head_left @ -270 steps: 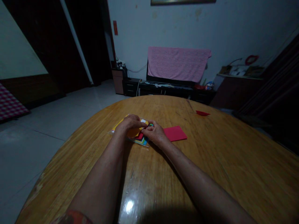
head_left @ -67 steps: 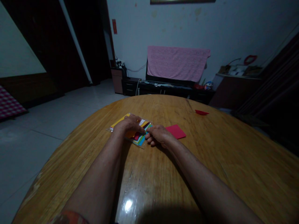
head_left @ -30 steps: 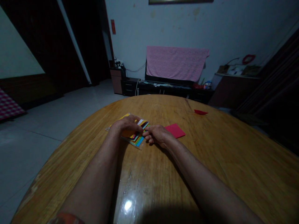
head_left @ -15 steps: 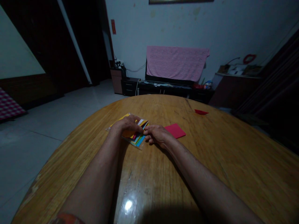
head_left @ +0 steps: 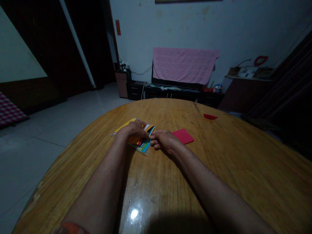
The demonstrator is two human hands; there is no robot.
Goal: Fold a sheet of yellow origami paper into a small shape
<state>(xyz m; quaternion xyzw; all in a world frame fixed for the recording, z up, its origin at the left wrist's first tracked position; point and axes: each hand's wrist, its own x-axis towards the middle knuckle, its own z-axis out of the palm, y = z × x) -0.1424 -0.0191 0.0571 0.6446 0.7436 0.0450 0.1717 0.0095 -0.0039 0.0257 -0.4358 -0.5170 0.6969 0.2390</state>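
A stack of coloured paper sheets (head_left: 144,147) in yellow, blue, green and other colours lies partly inside a clear plastic sleeve on the round table. My left hand (head_left: 135,129) rests over the stack, its fingers curled round the upper sheets and holding them. Against the stack's right edge, my right hand (head_left: 163,140) pinches at the sheets with thumb and fingertips. Just beyond my right wrist lies a flat pink-red paper (head_left: 184,136), partly covered by that hand. A small folded red paper piece (head_left: 210,116) sits apart, farther to the right.
The wooden table (head_left: 195,182) has a curved far edge. Behind it stand a low black cabinet (head_left: 180,94) and a screen draped with a pink cloth (head_left: 185,65). A side cabinet (head_left: 246,94) stands at the right.
Both hands stay almost in place at the stack. My right fingers have shifted very slightly at the sheets' edge. The loose red papers have not moved.
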